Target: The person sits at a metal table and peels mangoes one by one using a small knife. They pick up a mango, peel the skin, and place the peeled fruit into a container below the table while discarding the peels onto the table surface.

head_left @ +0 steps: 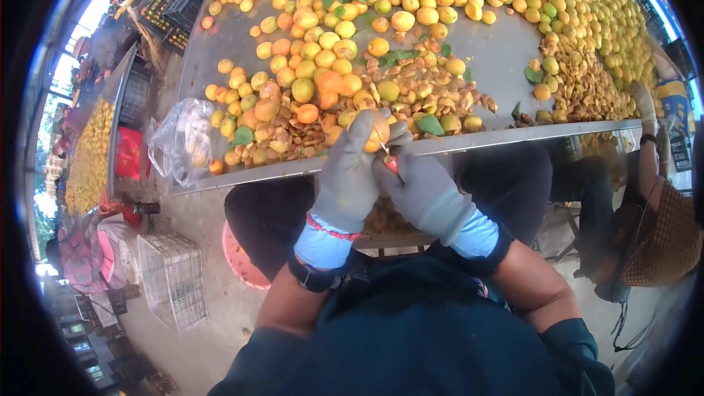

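Note:
Over the near edge of the metal table [506,59], my gloved left hand [343,176] is closed around an orange-yellow apricot [379,133]. Just to its right, my gloved right hand [427,192] grips a small knife [391,164] by its red handle. The short blade points up at the underside of the fruit; whether it has cut in, I cannot tell. Beyond my hands lies a heap of whole apricots [306,70], yellow, orange and greenish. Brown-orange pits or cut pieces [425,88] are piled close to the edge, with some green leaves [430,125] among them.
A clear plastic bag [183,139] hangs at the table's left corner. On the floor at left stand a white crate [174,279] and a pink basin [242,257], partly behind my leg. At right, another person's gloved hand [644,103] is at the table. Black crates [192,4] are stacked far left.

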A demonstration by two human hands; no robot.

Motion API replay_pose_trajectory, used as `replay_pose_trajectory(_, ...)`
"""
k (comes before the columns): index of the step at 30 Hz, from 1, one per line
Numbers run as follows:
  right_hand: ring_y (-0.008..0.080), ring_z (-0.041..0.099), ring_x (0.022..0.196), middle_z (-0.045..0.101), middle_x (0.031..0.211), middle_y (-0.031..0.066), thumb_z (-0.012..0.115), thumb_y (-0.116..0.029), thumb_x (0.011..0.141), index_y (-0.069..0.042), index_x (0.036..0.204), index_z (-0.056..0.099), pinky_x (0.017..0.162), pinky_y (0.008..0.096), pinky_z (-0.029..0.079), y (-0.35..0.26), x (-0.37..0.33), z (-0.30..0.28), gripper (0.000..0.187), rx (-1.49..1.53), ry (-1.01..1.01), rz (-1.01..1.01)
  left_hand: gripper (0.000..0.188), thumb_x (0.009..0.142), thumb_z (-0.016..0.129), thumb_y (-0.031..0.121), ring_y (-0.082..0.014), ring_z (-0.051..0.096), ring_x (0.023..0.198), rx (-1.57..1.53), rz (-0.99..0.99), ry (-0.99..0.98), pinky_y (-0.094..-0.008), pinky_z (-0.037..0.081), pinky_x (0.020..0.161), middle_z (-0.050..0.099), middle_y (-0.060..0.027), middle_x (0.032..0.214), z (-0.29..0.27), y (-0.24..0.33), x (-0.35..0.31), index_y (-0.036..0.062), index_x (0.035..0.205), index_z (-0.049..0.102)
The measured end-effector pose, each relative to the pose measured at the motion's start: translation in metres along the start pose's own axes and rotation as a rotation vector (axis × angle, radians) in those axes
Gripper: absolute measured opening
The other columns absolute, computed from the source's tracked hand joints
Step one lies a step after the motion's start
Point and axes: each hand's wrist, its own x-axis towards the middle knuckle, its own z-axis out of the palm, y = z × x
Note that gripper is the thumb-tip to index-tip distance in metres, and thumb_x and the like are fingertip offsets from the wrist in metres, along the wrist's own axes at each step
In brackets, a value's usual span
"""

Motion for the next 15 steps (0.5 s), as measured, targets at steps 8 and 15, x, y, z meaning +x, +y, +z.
replay_pose_trajectory(8, 0.0053, 0.050, 0.050, 0.062, 0.078, 0.0026, 0.063, -0.021, 0.090, -0.006, 0.103, 0.062, 0.043, 0.0210, 0.041, -0.005, -0.024, -0.066, 0.019, 0.807, -0.208, 0.293, 0.071, 0.093, 0.041, 0.064, -0.0343, 0.060, 0.103, -0.256, -0.106, 0.026, -0.0472, 0.046, 0.096, 0.061, -0.0129, 0.113, -0.022, 0.018, 0.013, 0.0014, 0.125, 0.050)
replay_pose_trajectory(15, 0.0317, 0.063, 0.093, 0.062, 0.104, 0.0156, 0.080, -0.031, 0.073, -0.003, 0.119, 0.058, 0.082, 0.0365, 0.050, -0.021, 0.021, -0.063, 0.058, 0.227, 0.054, -0.251, 0.046, 0.098, 0.046, 0.043, -0.0192, 0.063, 0.092, 0.792, 0.410, -0.093, -0.0327, 0.050, 0.083, 0.063, -0.0089, 0.102, 0.017, 0.005, -0.011, 0.0026, 0.118, 0.056)
